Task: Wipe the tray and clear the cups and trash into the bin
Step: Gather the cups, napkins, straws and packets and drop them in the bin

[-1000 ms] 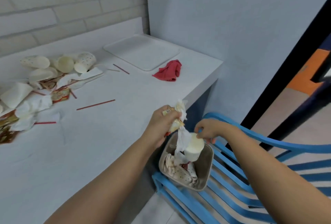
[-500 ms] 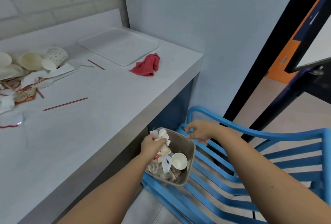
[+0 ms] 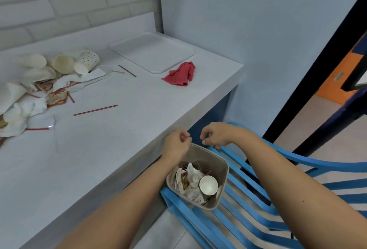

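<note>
Head view: left hand [image 3: 175,145] curled, right hand [image 3: 215,136] slack, both empty over the bin [image 3: 224,171]; cups and trash [image 3: 47,81] lie well apart leftward on the counter [image 3: 119,139], left hand nearer.

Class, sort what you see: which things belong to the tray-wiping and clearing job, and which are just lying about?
Job in hand: tray, red cloth, paper cups, crumpled wrappers, straws, bin.

Lying about: blue chair, dark door frame.
</note>
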